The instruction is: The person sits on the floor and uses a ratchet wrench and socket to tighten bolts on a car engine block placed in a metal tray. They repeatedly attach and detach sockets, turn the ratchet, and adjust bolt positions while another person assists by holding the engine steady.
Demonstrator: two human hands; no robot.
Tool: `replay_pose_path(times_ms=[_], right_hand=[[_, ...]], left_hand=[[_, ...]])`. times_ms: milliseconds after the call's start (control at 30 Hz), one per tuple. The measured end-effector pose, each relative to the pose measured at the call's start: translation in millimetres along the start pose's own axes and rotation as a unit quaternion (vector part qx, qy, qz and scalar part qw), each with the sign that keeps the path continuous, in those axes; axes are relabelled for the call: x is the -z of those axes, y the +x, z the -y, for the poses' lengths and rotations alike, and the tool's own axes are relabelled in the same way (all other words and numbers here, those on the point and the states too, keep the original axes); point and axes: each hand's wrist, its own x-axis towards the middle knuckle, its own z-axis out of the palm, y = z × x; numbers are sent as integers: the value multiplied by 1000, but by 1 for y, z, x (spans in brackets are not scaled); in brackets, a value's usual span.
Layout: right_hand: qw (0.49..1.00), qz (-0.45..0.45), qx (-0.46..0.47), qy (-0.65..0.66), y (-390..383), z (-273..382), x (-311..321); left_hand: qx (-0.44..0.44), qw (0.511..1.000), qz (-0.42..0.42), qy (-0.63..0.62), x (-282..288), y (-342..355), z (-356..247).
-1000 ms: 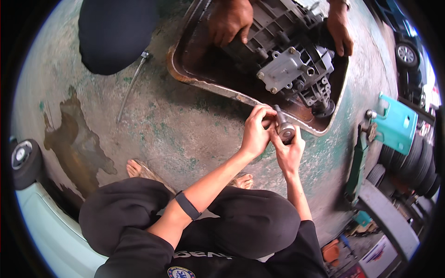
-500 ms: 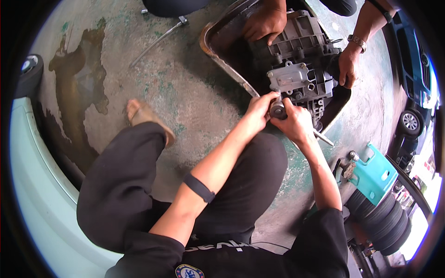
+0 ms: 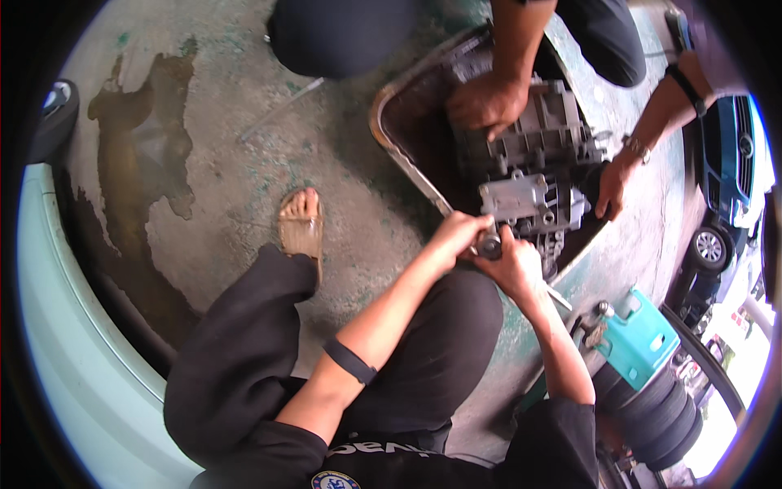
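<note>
My left hand and my right hand are closed around a cylindrical metal piece, its round end facing up, at the lower side of a gearbox housing. The housing, with a pale bolted cover plate, lies in a rusty metal tray. A metal bar shows just past my right hand. A co-worker's hand rests on the housing's upper part; their other hand is at its right side.
A long metal tool lies on the floor beside a stain. The co-worker's dark-clad knee is above it. A pale car body is at left; a turquoise jack, stacked tires and a blue car are at right.
My hands have moved with the metal piece from the tray's near edge up against the gearbox. My legs have shifted, and the view has swung, so the tray appears lower and farther right.
</note>
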Motion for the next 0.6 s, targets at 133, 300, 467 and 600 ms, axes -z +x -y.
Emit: replay_pose_path(times_ms=[133, 300, 467, 600], right_hand=[[985, -114, 76, -101, 5, -14, -10], [999, -19, 32, -18, 14, -31, -24], [998, -33, 42, -33, 19, -33, -20], [998, -45, 52, -13, 15, -34, -22]], left_hand=[[-147, 902, -215, 345, -27, -15, -10], [-217, 739, -150, 620, -67, -8, -23], [-141, 742, -186, 628, -77, 3, -41], [-209, 775, -331, 496, -58, 4, -54]])
